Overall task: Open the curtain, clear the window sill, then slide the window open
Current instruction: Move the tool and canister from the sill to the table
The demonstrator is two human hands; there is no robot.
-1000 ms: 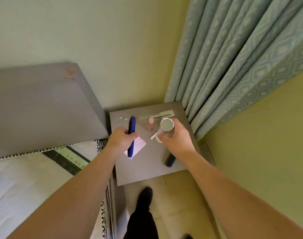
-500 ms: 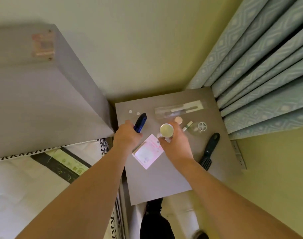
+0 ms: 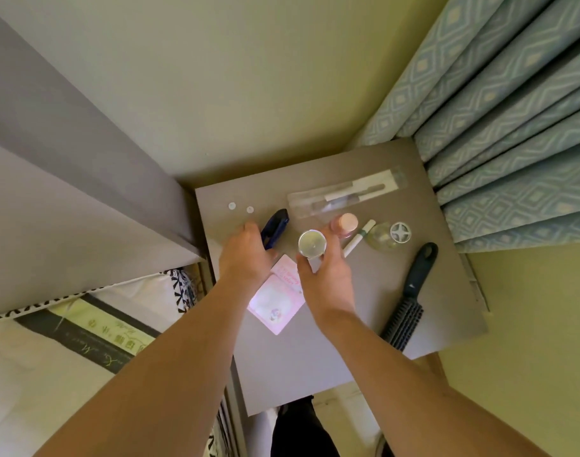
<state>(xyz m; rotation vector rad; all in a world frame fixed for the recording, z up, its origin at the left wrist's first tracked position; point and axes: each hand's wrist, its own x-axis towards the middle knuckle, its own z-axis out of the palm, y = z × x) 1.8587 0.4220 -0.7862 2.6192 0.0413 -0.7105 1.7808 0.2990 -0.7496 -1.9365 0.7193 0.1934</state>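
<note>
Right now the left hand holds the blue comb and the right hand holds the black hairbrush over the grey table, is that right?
Not quite: the head view shows the right hand holding the silver-lidded jar; the black hairbrush lies untouched on the grey table. The left hand does hold the blue comb.

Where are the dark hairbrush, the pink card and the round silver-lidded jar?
Dark plastic hairbrush (image 3: 414, 285), head view, on its handle.
Pink rectangular card (image 3: 275, 308), head view, on its bare lower half.
Round silver-lidded jar (image 3: 311, 244), head view, on its lid.

Both forearms are bare from elbow to wrist, with no sleeve showing. The left hand (image 3: 245, 258) and right hand (image 3: 328, 278) wear no rings, watch or gloves. Dark trousers (image 3: 302, 430) show below.
</note>
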